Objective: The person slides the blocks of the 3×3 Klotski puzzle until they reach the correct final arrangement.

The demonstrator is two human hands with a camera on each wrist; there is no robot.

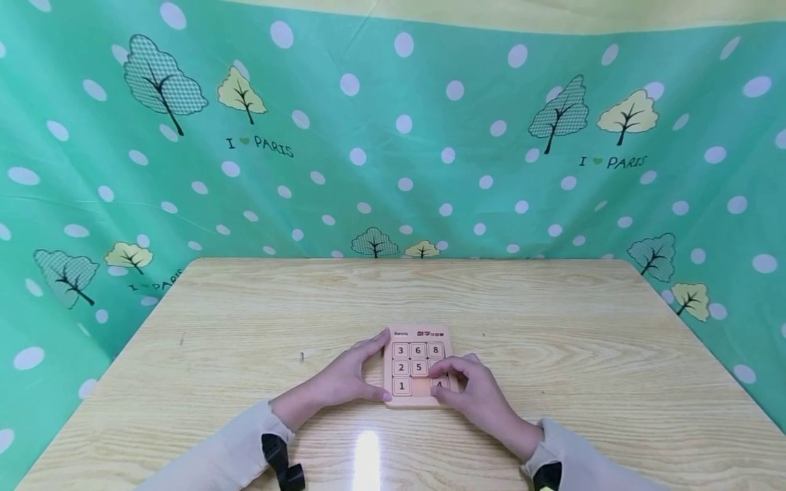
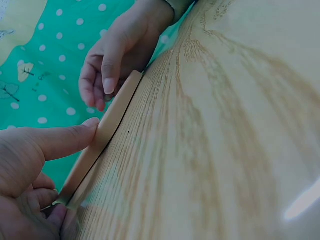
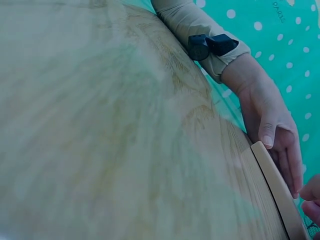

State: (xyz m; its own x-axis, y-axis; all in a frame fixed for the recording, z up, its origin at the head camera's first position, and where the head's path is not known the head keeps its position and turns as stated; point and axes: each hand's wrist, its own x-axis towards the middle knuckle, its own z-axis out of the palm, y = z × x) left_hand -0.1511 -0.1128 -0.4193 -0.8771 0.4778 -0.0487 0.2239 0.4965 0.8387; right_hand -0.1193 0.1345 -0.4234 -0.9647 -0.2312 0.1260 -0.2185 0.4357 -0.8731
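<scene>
A pink sliding number puzzle [image 1: 420, 404] lies flat on the wooden table. Tiles 3, 6, 8, 2, 5, 1 and a partly covered 4 tile [image 1: 439, 384] show; a gap sits in the middle of the bottom row. My left hand [image 1: 346, 374] grips the puzzle's left side, thumb at the near corner and fingers at the far one. Over its right part, my right hand [image 1: 475, 390] bends thumb and index finger onto the tiles, the thumb at the 4 tile and the index above, hiding the middle row's right tile. The left wrist view shows the puzzle's edge [image 2: 102, 135] side-on.
The wooden table [image 1: 245, 314] stretches around the puzzle on all sides. Behind it hangs a green dotted curtain [image 1: 381, 136] with printed trees. A black wrist device [image 1: 282, 460] sits on the left sleeve, and glare [image 1: 367, 457] shows on the near tabletop.
</scene>
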